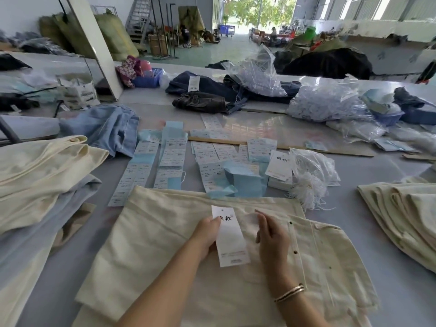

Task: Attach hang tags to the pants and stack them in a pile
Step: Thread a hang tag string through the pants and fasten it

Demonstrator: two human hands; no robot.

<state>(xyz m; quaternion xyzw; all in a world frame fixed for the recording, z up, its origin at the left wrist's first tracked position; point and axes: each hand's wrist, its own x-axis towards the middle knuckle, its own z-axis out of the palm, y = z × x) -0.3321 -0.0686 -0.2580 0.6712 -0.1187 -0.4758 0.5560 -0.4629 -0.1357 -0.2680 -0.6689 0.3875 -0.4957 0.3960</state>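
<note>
Cream pants lie flat on the grey table in front of me, waistband to the right. A long white hang tag with black characters lies on them. My left hand pinches the tag's left edge near its top. My right hand rests just right of the tag with fingers extended toward the fabric; what its fingertips touch is blurred. A pile of cream pants is stacked at the left. More folded cream pants lie fanned at the right.
Rows of white and blue tags cover the table ahead. A bundle of white strings lies beside a stack of hang tags. Plastic bags, dark jeans, light blue denim and a wooden ruler lie farther back.
</note>
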